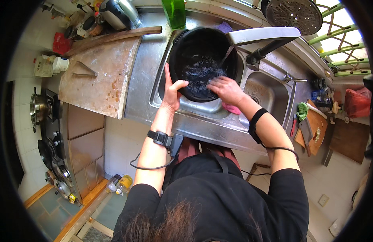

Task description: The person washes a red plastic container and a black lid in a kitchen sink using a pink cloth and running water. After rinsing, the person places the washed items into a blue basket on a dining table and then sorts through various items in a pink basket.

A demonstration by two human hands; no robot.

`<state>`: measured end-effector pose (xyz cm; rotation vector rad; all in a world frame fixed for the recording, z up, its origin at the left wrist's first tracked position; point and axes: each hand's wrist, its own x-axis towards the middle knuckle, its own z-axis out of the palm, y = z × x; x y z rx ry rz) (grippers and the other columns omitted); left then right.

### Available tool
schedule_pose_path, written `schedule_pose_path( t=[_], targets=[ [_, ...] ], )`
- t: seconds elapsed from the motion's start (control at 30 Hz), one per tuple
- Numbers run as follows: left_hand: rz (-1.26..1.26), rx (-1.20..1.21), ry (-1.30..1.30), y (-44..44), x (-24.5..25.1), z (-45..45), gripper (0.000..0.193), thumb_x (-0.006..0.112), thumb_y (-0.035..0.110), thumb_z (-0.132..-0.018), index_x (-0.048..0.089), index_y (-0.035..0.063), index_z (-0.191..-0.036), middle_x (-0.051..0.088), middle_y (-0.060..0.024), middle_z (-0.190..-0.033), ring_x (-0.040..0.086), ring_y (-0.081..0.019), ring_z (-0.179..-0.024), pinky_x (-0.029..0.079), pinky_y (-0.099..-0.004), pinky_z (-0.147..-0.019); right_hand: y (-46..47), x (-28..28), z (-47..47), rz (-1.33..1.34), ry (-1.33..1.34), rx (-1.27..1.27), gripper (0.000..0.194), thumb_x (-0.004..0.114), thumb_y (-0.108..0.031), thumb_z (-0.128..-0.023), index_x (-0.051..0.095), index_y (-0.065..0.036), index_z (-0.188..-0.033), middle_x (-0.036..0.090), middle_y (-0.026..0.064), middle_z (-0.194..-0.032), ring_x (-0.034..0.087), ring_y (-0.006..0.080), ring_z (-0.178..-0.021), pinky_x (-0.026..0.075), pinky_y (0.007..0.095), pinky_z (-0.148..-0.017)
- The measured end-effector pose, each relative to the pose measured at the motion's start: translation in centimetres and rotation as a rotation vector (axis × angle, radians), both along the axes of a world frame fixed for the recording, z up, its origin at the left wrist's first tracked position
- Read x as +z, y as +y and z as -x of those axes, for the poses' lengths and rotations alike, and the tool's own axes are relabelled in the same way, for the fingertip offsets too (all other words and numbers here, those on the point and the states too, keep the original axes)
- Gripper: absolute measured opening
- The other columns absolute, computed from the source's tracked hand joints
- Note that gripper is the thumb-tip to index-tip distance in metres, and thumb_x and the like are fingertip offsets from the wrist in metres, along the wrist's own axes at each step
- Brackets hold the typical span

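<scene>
A round black pot (189, 57) sits tilted over the left basin of the steel sink (192, 109), with stirred water (201, 71) inside. My left hand (173, 92) grips its near left rim, thumb over the edge and index finger raised along the outer wall. Over the near right rim reaches my right hand (224, 87), its fingers blurred at the water. Whether those fingers hold anything is hidden. From the faucet (262, 36), a thin stream runs into the pot. A pink cloth (231, 108) lies partly beneath my right hand, on the divider between the basins.
On the left lies a wooden board (95, 81) with metal tongs (85, 71). A green container (175, 13) and a purple cloth (224, 27) stand behind the pot. The right basin (265, 87) adjoins. Further right, a cleaver (306, 130) rests on a cutting board (321, 130).
</scene>
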<state>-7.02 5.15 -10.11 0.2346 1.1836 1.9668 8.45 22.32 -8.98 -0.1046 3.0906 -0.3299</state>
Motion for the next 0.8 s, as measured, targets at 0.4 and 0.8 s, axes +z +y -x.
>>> schedule_pose_path(
  t=[0.4,0.8],
  targets=[
    [-0.107,0.155,0.038,1.1,1.2,-1.1,0.086,0.063,0.006,-0.067,0.034,0.0129,-0.148,0.046,-0.0068,-0.141,0.042,-0.0251,-0.13,0.032,-0.0355,-0.111,1.3,-0.3,1.9,-0.074,0.193,0.043,0.039,0.057,-0.011,-0.082,0.065,-0.01,-0.12,0.068,0.0087,-0.119,0.064,0.0231,-0.11,0.046,0.0411,-0.101],
    [0.28,0.098,-0.299,-2.0,-4.7,0.3,0.051,0.067,0.005,-0.08,0.056,0.0069,-0.129,0.064,-0.0081,-0.117,0.06,-0.0246,-0.108,0.049,-0.0459,-0.093,0.8,-3.1,-2.7,-0.321,0.161,0.132,0.008,0.059,-0.019,-0.078,0.064,-0.013,-0.081,0.067,0.0043,-0.075,0.066,0.0175,-0.075,0.048,0.0319,-0.07]
  ],
)
